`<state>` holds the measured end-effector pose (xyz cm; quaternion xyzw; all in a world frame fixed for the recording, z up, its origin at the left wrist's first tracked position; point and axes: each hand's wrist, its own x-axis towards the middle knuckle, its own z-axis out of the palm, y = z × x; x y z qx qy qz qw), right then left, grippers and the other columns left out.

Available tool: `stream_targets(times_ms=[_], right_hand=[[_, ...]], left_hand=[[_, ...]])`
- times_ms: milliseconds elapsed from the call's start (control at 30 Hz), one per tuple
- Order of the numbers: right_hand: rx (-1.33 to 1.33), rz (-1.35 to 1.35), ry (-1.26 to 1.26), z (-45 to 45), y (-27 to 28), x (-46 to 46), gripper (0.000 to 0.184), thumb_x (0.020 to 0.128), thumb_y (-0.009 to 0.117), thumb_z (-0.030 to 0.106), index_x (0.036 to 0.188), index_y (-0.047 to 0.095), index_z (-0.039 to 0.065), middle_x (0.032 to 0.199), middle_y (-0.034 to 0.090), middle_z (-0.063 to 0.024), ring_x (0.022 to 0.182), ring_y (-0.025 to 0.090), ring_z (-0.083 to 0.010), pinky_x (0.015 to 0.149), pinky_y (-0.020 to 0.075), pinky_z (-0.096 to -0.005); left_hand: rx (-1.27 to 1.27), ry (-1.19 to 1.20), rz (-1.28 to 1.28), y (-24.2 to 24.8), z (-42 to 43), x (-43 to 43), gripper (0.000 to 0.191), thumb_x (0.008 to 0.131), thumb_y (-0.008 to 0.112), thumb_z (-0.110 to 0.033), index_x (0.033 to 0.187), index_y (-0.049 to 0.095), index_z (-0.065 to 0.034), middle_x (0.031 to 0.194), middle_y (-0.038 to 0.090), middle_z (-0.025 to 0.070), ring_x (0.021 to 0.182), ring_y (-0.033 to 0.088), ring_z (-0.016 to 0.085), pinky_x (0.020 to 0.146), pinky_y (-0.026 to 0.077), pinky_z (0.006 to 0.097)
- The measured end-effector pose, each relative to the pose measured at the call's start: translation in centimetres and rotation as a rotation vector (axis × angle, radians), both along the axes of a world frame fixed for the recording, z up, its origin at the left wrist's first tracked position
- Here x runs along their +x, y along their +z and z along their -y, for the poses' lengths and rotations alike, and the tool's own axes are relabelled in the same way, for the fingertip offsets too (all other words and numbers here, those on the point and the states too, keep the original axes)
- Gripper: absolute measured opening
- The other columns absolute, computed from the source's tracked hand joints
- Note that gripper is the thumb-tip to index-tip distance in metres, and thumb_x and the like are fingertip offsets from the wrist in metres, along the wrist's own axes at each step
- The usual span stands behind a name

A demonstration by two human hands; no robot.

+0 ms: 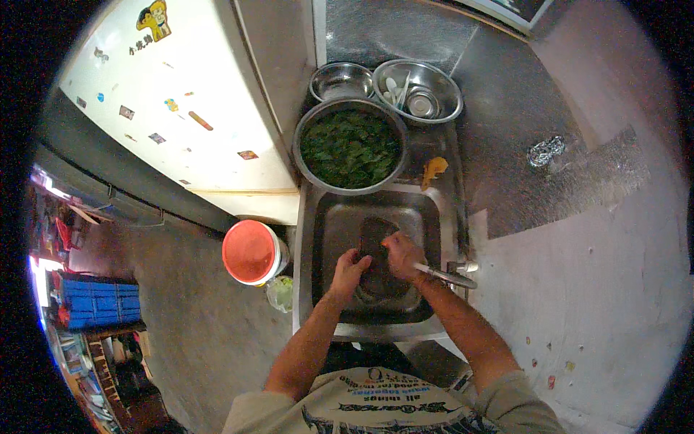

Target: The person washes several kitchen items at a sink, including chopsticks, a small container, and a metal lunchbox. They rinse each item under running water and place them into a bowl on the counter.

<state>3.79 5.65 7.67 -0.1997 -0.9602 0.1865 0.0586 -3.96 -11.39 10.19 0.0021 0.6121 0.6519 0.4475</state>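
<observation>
A dark, flat, roughly rectangular object (376,236) is held low over the metal sink (341,214); its exact kind cannot be told. My left hand (349,271) grips its left edge, thumb on top. At the right, my right hand (403,256) is closed around something small and orange that shows at the fingers, against the dark object's surface. The metal faucet spout (444,275) passes over my right wrist. Beyond the sink's far edge stands a large metal bowl full of dark green leaves (349,146).
Behind the leaves stand a metal basin (341,81) and another bowl (450,103) holding spoons and a small metal dish. A yellow-orange item (434,171) lies by the sink's far right corner. Left are a red-lidded bucket (248,252), a plastic bag (281,294) and a white refrigerator (217,97).
</observation>
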Motion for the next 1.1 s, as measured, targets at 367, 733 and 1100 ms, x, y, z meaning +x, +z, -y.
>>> stream_targets(times_ms=[367,733,1100], right_hand=[[-0.121,-0.142,-0.271,-0.8,0.3,-1.0,0.021,0.088,0.065,0.023,0.093,0.053,0.006,0.081,0.064,-0.015,0.074,0.063,-0.0359,0.061,0.048,-0.0462],[0.029,-0.207,-0.058,-1.2,1.7,-0.3,0.007,0.082,0.069,0.012,0.082,0.067,0.005,0.091,0.064,-0.0125,0.085,0.061,-0.0322,0.071,0.0492,-0.0417],[-0.218,-0.31,-0.007,-0.7,3.3,-1.1,0.012,0.079,0.069,0.008,0.09,0.065,0.005,0.098,0.063,-0.0117,0.094,0.059,-0.0336,0.083,0.0473,-0.0436]], left_hand=[[0.113,0.05,0.229,-3.0,-0.3,0.1,0.048,0.088,0.07,-0.023,0.127,0.051,-0.0021,0.107,0.065,0.0084,0.092,0.062,0.019,0.074,0.053,0.0353],[0.051,0.028,0.071,-2.4,-2.1,0.0,0.062,0.087,0.072,-0.028,0.136,0.045,0.0003,0.123,0.059,0.0102,0.109,0.056,0.023,0.094,0.046,0.0384],[0.106,0.019,0.092,-1.8,-2.4,0.4,0.029,0.093,0.061,-0.012,0.118,0.058,0.0005,0.099,0.065,0.0041,0.087,0.06,0.014,0.079,0.048,0.0297]])
